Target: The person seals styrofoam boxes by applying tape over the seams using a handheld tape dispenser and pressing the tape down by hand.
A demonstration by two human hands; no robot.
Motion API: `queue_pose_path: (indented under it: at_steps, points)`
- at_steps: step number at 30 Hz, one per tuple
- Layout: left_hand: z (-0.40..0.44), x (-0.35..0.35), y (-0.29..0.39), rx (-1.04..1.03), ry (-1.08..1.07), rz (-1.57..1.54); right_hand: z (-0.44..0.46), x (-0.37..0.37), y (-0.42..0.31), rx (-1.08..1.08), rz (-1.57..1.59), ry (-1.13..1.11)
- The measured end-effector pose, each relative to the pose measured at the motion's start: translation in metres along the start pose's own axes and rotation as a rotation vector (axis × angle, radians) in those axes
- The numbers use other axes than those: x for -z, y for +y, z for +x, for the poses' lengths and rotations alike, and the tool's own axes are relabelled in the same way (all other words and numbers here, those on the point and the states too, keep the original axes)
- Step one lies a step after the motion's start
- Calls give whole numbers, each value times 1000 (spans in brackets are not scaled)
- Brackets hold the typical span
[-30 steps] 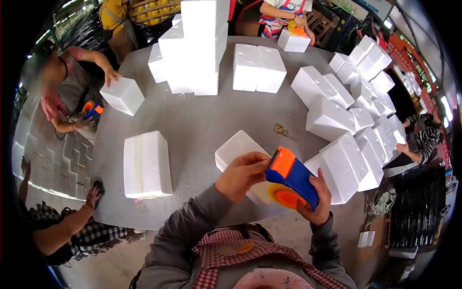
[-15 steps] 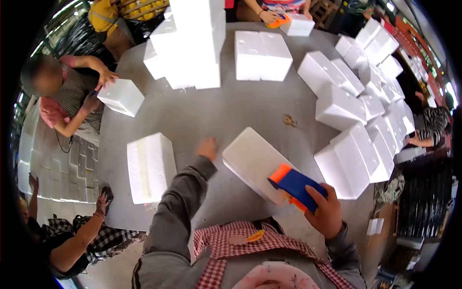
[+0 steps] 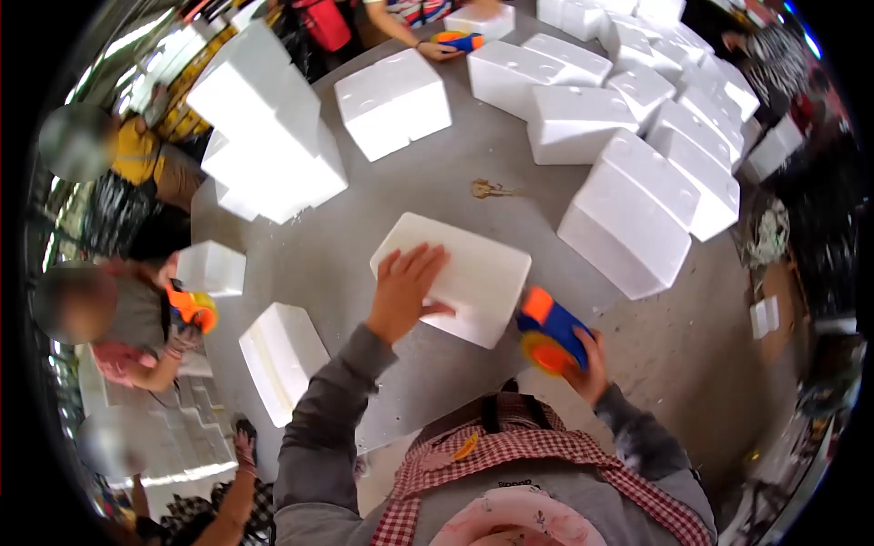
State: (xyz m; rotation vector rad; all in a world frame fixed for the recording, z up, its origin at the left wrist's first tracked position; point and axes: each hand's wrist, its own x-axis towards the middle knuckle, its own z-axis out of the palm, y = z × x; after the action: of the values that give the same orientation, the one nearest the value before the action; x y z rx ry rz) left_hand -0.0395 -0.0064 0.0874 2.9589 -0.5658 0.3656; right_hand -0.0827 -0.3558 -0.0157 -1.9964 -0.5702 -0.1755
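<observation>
A white foam box (image 3: 482,273) lies on the grey table in front of me, turned at a slant. My left hand (image 3: 407,289) rests on its top near the left end, fingers stretched out. In my right hand (image 3: 587,366) is a blue and orange tape dispenser (image 3: 557,329), held just off the box's lower right corner. A roll of tape shows on its lower side. To the left stands another foam box (image 3: 280,359) with a strip of tape along it, partly behind my left sleeve.
Foam boxes crowd the table's (image 3: 437,187) right side, with a tall stack (image 3: 264,118) at far left and a pair (image 3: 393,100) behind. Dried brownish scraps (image 3: 492,189) lie beyond my box. Co-workers with dispensers stand at left and at the far edge.
My left hand has come down onto the foam box, which has turned. The dispenser has moved off the box's top to beside its corner. The whole view has swung round.
</observation>
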Motion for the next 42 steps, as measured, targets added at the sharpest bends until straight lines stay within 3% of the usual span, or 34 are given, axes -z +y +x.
queue_pose_path:
  at_steps: [2,4,5,6,7,9,12,14,16,17,19,20,22,23,24,25,27,30,32,34,36,38,39,41,42]
  points:
    - [45,-3,-17,-8,100,-158,17,-32,24,-58,209,110]
    - [85,-23,-27,-192,221,-13,49,-29,21,-276,545,129]
    - [103,-36,-34,-195,219,-31,58,-28,24,-273,543,178]
    - [120,-49,-43,-245,220,-33,64,-29,27,-424,691,176]
    - [135,-64,-50,-153,99,-18,66,-30,29,-571,839,169]
    - [147,-81,-54,33,-112,-68,43,-39,19,-553,847,282]
    - [139,-94,-60,93,-1,42,-19,-99,-20,-398,610,478]
    - [111,-95,-59,160,-19,116,-39,-144,-80,-651,876,571]
    - [70,-88,-53,439,-62,257,-24,-177,-60,-475,639,544]
    - [45,-76,-49,555,-131,132,-2,-175,-57,-471,520,603]
    - [-5,-39,-27,575,-65,-58,21,-157,-16,-537,761,391]
    - [-13,-39,-30,565,-51,-48,35,-147,-4,-518,714,343]
    - [-40,-50,-37,-43,159,229,28,-143,-6,-527,664,298]
    - [-39,-45,-35,90,-42,23,18,-140,-15,-524,499,261]
    - [-36,-40,-31,82,-39,17,13,-132,-26,-510,331,231]
    - [-35,-36,-25,156,-86,-12,-18,-141,-52,-399,597,385]
    - [-34,-30,-13,231,-123,-40,-70,-180,-99,-373,954,602]
    - [-49,-32,13,380,-177,48,-103,-227,-141,-478,739,558]
    - [-58,-25,26,623,-251,-181,-85,-227,-123,-475,603,683]
    - [-62,-12,27,565,-301,-137,-61,-184,-108,-522,773,663]
    - [-69,-16,20,513,-378,-108,-59,-149,-99,-586,962,403]
    - [-59,-30,6,-111,97,230,-74,-148,-106,-573,927,398]
    - [-61,-44,5,42,8,29,-88,-147,-110,-557,892,378]
    - [-57,-44,7,61,17,16,-133,-158,-129,-561,995,487]
    - [-62,-42,8,64,12,18,-157,-162,-154,-577,1030,412]
